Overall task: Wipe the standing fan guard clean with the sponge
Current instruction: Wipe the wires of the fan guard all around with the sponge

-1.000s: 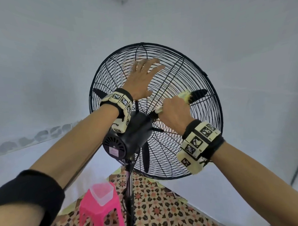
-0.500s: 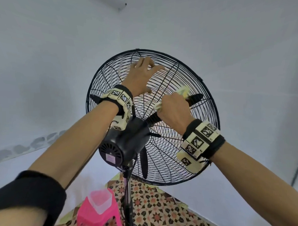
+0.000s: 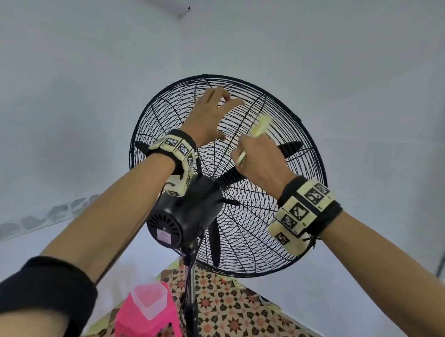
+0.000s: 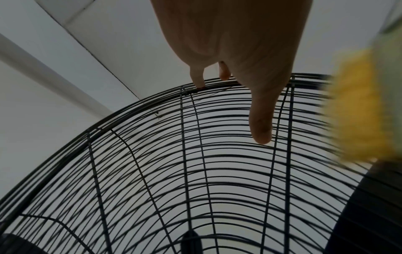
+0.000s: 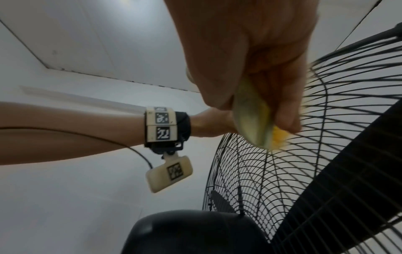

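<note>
A black wire fan guard (image 3: pixel 289 231) on a standing fan fills the middle of the head view, seen from behind. My left hand (image 3: pixel 210 117) rests flat with straight fingers against the guard's upper part, fingertips near the top rim (image 4: pixel 152 104). My right hand (image 3: pixel 260 162) grips a yellow and green sponge (image 3: pixel 261 126), squeezed in the fist, and presses it on the wires right of the left hand. In the right wrist view the sponge (image 5: pixel 254 120) touches the guard (image 5: pixel 293 163). In the left wrist view the sponge (image 4: pixel 359 106) shows blurred at the right.
The black motor housing (image 3: pixel 185 215) sits behind the guard between my wrists, on a pole (image 3: pixel 190 295). Black blades (image 3: pixel 290 147) show inside the guard. A pink plastic stool (image 3: pixel 146 324) with a clear cup (image 3: pixel 151 300) stands below on a patterned floor (image 3: pixel 234 306). White walls surround.
My left hand has slid up the guard toward the top rim. The right hand with the sponge has moved up and slightly right along the wires.
</note>
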